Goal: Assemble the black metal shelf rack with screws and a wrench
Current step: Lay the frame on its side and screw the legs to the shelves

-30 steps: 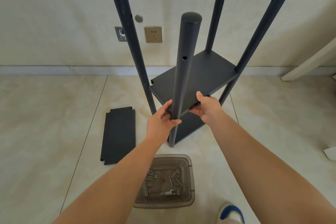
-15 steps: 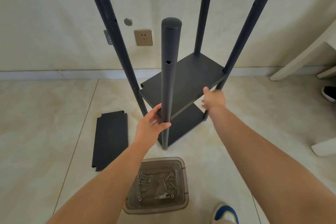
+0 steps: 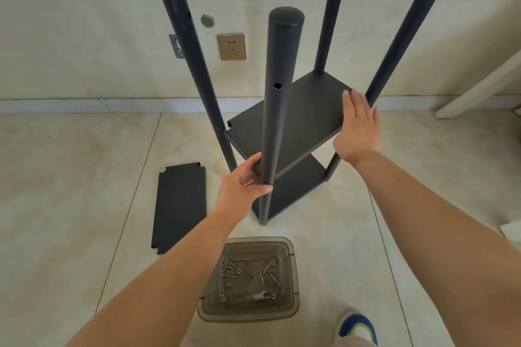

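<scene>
Tiled floor (image 3: 84,191), four-post rack (image 3: 296,121), left hand (image 3: 242,183) gripping shelf, right hand (image 3: 356,127) flat.

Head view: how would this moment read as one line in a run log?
left hand grips near post | right hand open over upper shelf | spare panel on floor | screws in tray

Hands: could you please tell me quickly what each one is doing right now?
Left hand: grips the near pole at the shelf corner.
Right hand: open, fingers straight over the shelf.

A gold wall socket (image 3: 231,46) sits above the white skirting board (image 3: 84,105), a blue-and-white shoe (image 3: 357,328) on the tiled floor (image 3: 70,177)
</scene>
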